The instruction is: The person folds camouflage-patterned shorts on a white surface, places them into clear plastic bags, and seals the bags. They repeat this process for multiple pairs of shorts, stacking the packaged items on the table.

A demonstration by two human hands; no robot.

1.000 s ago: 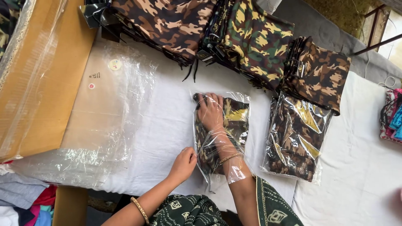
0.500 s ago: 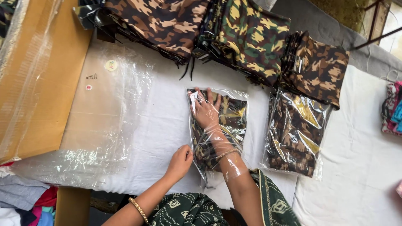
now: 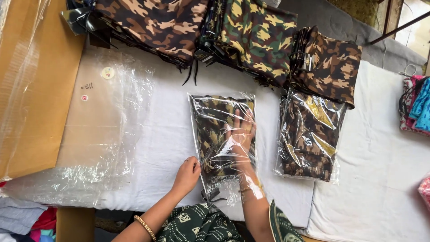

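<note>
White-sheeted table with stacks of camo garments along the far edge and loose plastic sheets to the left. In the middle lies a clear bag with a folded camo garment going in. The right hand is inside the bag, fingers spread flat on the cloth, not gripping. The left hand pinches the bag's near-left edge. The film looks thin and wrinkly, so I'd guess it could bunch up or tear at the opening. A finished bagged garment sits just right.
</note>
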